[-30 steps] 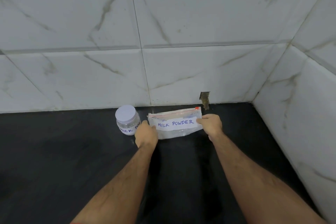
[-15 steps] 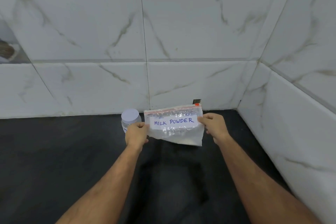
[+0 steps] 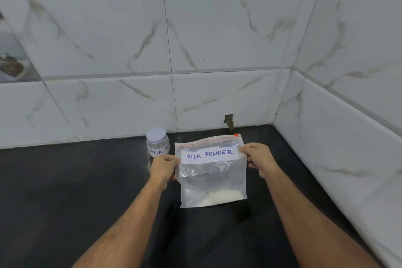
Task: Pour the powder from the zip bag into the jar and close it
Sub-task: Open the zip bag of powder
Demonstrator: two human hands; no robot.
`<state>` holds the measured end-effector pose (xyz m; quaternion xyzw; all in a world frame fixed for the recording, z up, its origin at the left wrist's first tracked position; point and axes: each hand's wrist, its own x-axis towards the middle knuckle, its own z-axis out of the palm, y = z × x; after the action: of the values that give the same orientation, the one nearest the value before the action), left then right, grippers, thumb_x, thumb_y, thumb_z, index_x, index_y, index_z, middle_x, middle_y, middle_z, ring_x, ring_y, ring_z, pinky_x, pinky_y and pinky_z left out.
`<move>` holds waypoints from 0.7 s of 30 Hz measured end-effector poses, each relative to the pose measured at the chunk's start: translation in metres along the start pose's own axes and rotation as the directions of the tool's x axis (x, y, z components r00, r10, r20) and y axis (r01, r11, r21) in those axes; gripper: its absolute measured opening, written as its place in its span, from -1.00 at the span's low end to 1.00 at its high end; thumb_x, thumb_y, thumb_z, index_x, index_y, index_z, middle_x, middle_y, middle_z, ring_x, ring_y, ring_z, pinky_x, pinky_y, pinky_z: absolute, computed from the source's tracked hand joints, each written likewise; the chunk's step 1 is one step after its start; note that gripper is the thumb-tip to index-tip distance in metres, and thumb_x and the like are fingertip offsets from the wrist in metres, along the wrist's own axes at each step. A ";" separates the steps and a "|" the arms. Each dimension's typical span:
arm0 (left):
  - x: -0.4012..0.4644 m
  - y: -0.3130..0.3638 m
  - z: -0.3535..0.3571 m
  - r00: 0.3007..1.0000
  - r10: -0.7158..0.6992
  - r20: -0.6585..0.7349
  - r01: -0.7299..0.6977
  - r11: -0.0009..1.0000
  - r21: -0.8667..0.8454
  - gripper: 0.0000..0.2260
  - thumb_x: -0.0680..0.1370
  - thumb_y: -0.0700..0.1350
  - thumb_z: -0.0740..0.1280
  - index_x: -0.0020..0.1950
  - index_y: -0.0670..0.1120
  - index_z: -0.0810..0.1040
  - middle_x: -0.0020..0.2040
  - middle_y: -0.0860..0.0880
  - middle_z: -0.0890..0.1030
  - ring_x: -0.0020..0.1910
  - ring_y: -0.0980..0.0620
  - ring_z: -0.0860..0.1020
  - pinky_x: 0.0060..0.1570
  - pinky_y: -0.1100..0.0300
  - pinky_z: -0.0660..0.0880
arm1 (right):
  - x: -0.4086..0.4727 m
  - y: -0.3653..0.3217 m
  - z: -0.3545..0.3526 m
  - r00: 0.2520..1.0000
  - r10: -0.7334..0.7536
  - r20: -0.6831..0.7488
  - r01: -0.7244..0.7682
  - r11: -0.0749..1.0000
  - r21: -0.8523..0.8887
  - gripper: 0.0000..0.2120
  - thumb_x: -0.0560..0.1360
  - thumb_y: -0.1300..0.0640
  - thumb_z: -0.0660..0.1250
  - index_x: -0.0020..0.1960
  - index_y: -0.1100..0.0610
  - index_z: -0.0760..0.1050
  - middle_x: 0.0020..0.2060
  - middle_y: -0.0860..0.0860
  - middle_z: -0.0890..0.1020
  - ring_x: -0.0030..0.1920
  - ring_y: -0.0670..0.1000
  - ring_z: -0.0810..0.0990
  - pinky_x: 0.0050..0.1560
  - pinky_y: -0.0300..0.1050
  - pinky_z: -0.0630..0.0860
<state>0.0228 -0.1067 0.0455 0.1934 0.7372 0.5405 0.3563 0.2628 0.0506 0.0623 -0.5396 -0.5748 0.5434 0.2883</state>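
Note:
A clear zip bag [image 3: 212,177] with a white label reading MILK POWDER hangs upright above the black counter. White powder lies in its bottom. Its red zip strip runs along the top and looks sealed. My left hand [image 3: 163,168] pinches the bag's upper left edge, and my right hand [image 3: 258,160] pinches the upper right edge. A small clear jar [image 3: 157,142] with a white lid on it and a handwritten label stands on the counter behind my left hand, near the wall.
The black counter [image 3: 65,191] is bounded by white marble-look tiled walls at the back and on the right [image 3: 348,137]. A small dark notch [image 3: 228,121] sits in the back wall just above the counter.
Both hands have lifted the bag off the counter and raised it upright, so it now hangs full length with the powder settled at the bottom. The jar has not moved.

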 end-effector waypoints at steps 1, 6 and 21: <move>-0.001 -0.001 0.001 1.000 0.007 0.013 -0.007 1.000 -0.003 -0.85 0.59 -0.25 0.33 -0.14 -0.19 0.65 -0.39 -0.07 0.61 -0.50 0.05 0.40 -0.50 0.21 0.38 | 0.000 0.000 0.000 1.000 0.005 0.004 -0.005 1.000 0.008 -0.88 0.55 0.08 0.41 -0.05 0.11 0.68 -0.23 0.02 0.69 -0.27 -0.05 0.51 -0.27 -0.14 0.45; 0.003 0.003 0.003 0.999 0.028 0.041 -0.025 0.998 -0.055 -0.89 0.60 -0.23 0.34 -0.08 -0.21 0.64 -0.53 0.04 0.51 -0.52 0.09 0.35 -0.53 0.25 0.39 | 0.002 -0.014 -0.005 0.998 -0.038 0.054 0.034 0.997 0.074 -0.75 0.56 -0.10 0.40 0.01 0.09 0.66 -0.28 -0.06 0.68 -0.25 -0.06 0.56 -0.19 -0.11 0.47; -0.004 0.080 0.066 0.804 0.580 0.130 -0.575 0.703 0.418 -0.69 0.57 -0.07 0.37 0.29 -0.10 0.61 0.21 -0.03 0.67 0.20 0.01 0.59 0.26 0.10 0.47 | 0.012 -0.037 -0.007 0.987 -0.121 0.101 0.104 0.982 0.157 -0.88 0.55 0.13 0.39 -0.09 0.18 0.59 -0.17 0.13 0.73 -0.19 0.06 0.73 -0.18 -0.05 0.64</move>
<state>0.0654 -0.0385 0.1110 0.4862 0.7433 0.4457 0.1118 0.2548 0.0708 0.0958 -0.4520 -0.5766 0.5973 0.3264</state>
